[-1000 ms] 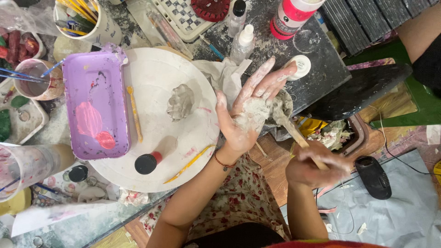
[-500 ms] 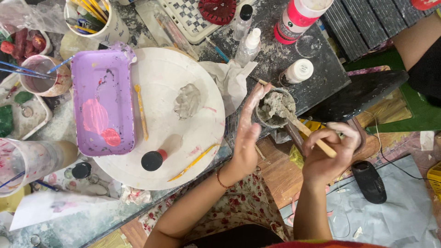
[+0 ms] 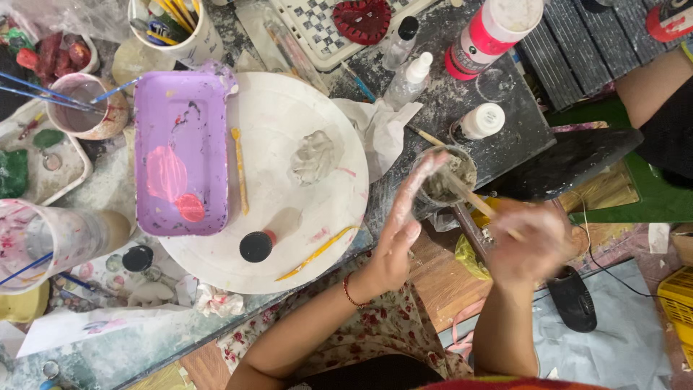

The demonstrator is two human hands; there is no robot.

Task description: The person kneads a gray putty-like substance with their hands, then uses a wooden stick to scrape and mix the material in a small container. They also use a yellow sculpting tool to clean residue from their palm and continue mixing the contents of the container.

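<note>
1. Grey paste fills the small cup (image 3: 449, 177), which stands just beside the round white board (image 3: 289, 238).
2. Left hand (image 3: 401, 231), raised open earlier, now steadies the cup, fingers together.
3. Right hand (image 3: 530, 242), blurred, grips the wooden stick (image 3: 469, 195), now inside the cup: stirring under way.

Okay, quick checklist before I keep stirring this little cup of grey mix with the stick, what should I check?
1. Cup steadied: ok, the left hand has its fingers against the rim.
2. Stick in the mix: ok, its tip is inside the cup.
3. Grip on the stick: cannot tell, the right hand is blurred.
4. Cup on firm footing: not ok, it sits close to the edge of the dark board.
5. Nearby things clear of the stirring: not ok, a small white-capped bottle and a crumpled tissue stand close by.
6. Clay lump out of the way: ok, it rests apart on the round white board.
</note>
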